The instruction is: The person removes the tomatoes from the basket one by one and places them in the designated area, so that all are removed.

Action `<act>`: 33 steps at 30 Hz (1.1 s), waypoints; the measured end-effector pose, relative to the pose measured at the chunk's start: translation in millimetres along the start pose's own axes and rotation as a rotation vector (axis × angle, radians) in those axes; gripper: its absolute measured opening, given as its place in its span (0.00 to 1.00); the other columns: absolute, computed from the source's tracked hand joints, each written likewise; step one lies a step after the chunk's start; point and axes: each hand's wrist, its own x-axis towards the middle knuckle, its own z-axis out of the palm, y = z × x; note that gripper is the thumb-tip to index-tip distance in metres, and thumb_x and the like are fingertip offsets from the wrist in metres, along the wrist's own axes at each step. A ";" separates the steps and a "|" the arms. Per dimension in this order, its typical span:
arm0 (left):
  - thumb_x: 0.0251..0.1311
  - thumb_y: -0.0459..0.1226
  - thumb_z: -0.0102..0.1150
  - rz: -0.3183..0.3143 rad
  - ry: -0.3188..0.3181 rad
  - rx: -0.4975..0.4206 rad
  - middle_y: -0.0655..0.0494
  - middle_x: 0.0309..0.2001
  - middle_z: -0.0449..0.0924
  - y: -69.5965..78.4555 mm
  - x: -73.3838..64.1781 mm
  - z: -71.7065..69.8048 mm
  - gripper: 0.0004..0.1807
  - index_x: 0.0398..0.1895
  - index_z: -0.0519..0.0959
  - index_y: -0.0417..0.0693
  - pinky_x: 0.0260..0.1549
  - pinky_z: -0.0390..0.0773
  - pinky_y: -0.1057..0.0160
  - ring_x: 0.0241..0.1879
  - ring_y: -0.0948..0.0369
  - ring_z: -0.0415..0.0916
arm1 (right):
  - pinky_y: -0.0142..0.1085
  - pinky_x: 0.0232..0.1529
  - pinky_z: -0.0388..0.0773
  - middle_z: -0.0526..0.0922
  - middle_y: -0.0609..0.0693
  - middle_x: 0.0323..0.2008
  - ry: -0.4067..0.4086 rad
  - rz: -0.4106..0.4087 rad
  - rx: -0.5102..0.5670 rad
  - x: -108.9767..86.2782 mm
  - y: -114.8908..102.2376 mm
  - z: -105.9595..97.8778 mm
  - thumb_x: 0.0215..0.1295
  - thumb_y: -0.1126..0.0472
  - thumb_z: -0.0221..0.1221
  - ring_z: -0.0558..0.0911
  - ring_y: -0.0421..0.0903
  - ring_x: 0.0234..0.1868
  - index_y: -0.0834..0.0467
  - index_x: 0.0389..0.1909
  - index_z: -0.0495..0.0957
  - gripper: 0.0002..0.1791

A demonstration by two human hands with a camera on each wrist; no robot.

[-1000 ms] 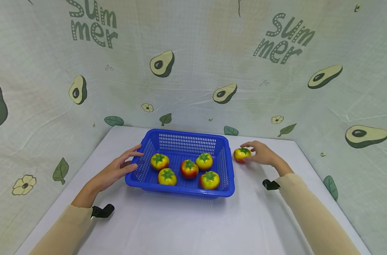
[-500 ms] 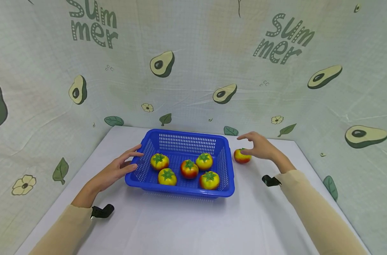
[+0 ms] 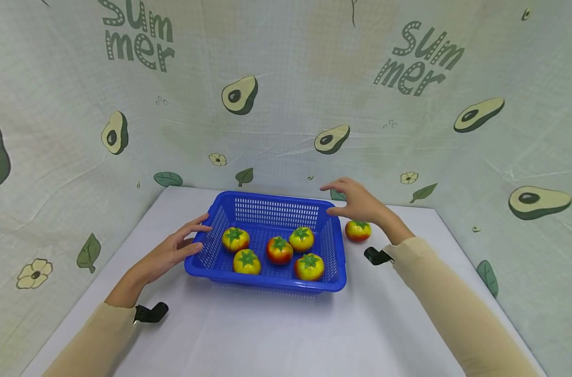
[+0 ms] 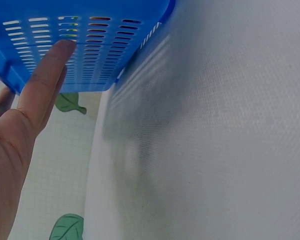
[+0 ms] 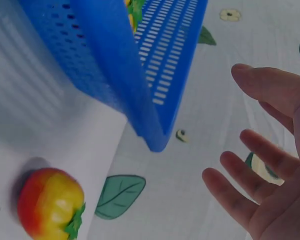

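A blue perforated plastic basket [image 3: 267,285] stands on the table, holding several red-and-yellow tomatoes [image 3: 279,250] with green leafy tops. At its left end, my left hand [image 3: 170,251] rests against the rim with fingers extended; the left wrist view has a finger [image 4: 47,75] touching the outer wall. My right hand [image 3: 356,201] hovers over the far right corner, fingers spread and holding nothing. In the right wrist view that hand [image 5: 270,165] is apart from the basket [image 5: 125,75]. One more tomato [image 3: 358,231] lies on the table just right of the basket, below the right wrist.
A white cloth covers the table [image 3: 267,335]. Pale fabric printed with avocados and leaves [image 3: 286,94] hangs around the back and both sides. A small black device [image 3: 151,312] is strapped at the left wrist, another [image 3: 377,255] at the right.
My right hand has let go of the tomato beside the basket, lifted, and moved left toward the basket's far right corner. That tomato stays on the table. The left hand has not moved.
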 end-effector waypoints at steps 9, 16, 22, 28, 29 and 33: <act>0.80 0.41 0.54 0.000 -0.002 -0.003 0.53 0.88 0.43 1.1 0.8 0.5 0.26 0.77 0.69 0.51 0.74 0.48 0.23 0.84 0.36 0.37 | 0.57 0.62 0.81 0.74 0.60 0.71 -0.010 -0.065 0.016 28.0 -38.9 14.6 0.65 0.58 0.73 0.76 0.60 0.65 0.54 0.73 0.75 0.35; 0.80 0.40 0.54 0.002 -0.007 -0.009 0.53 0.88 0.43 0.2 1.7 0.4 0.26 0.77 0.69 0.51 0.75 0.47 0.23 0.84 0.36 0.37 | 0.57 0.65 0.78 0.74 0.60 0.72 -0.048 -0.106 0.036 48.0 -58.9 35.8 0.66 0.57 0.74 0.78 0.59 0.65 0.54 0.73 0.75 0.35; 0.80 0.41 0.54 -0.004 -0.001 -0.008 0.53 0.88 0.43 -1.7 0.7 0.1 0.25 0.77 0.69 0.51 0.75 0.46 0.23 0.84 0.36 0.37 | 0.53 0.66 0.79 0.73 0.59 0.73 -0.077 -0.129 0.063 62.5 -69.8 56.1 0.67 0.56 0.73 0.79 0.57 0.64 0.54 0.74 0.74 0.36; 0.80 0.40 0.54 -0.006 0.001 -0.010 0.53 0.88 0.42 -1.8 -0.3 0.0 0.25 0.77 0.69 0.52 0.75 0.47 0.23 0.84 0.36 0.37 | 0.55 0.71 0.74 0.74 0.59 0.71 -0.108 -0.171 0.127 72.8 -76.4 76.1 0.67 0.58 0.73 0.73 0.60 0.70 0.58 0.74 0.74 0.35; 0.80 0.40 0.54 -0.006 0.001 -0.010 0.53 0.88 0.42 -1.9 -0.3 0.0 0.25 0.77 0.69 0.51 0.75 0.47 0.23 0.84 0.36 0.37 | 0.55 0.71 0.73 0.74 0.60 0.71 -0.117 -0.173 0.142 74.0 -77.1 79.0 0.67 0.58 0.73 0.72 0.60 0.71 0.57 0.74 0.74 0.35; 0.80 0.40 0.55 -0.009 0.004 -0.007 0.54 0.88 0.43 -3.0 -0.2 -0.1 0.25 0.77 0.69 0.52 0.75 0.47 0.23 0.85 0.37 0.37 | 0.54 0.71 0.73 0.72 0.61 0.72 -0.152 -0.174 0.172 78.2 -82.1 88.3 0.68 0.59 0.72 0.72 0.62 0.71 0.57 0.74 0.74 0.35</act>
